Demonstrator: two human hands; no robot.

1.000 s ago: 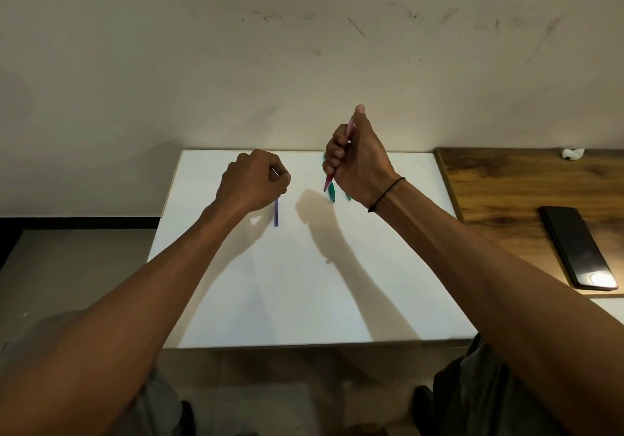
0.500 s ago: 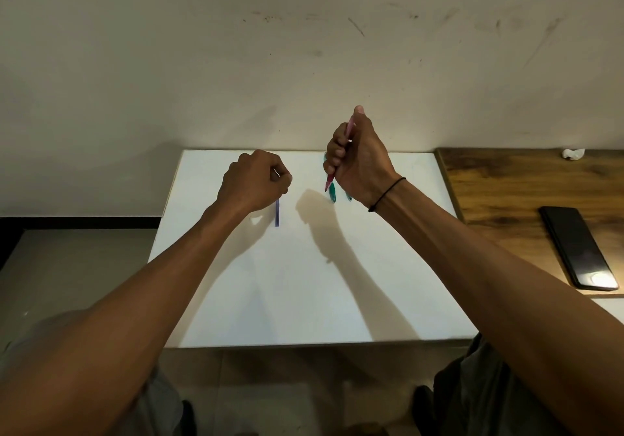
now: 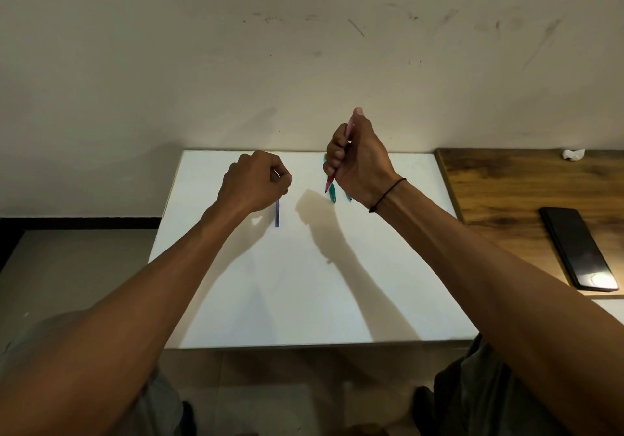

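Against a scuffed wall, over the white counter [image 3: 304, 300], the left hand [image 3: 256, 182] fists a blue pen [image 3: 277, 214] lying near-to-far. The right hand [image 3: 359, 165], to its right, clamps a red pen [image 3: 348, 130] upright, tip down, just above teal pens [image 3: 333, 195].

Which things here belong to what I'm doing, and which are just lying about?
In use: slim red pen in right hand; slim blue pen in left hand; white tabletop.
Lying about: teal plastic pens; flat black phone; crumpled white scrap.
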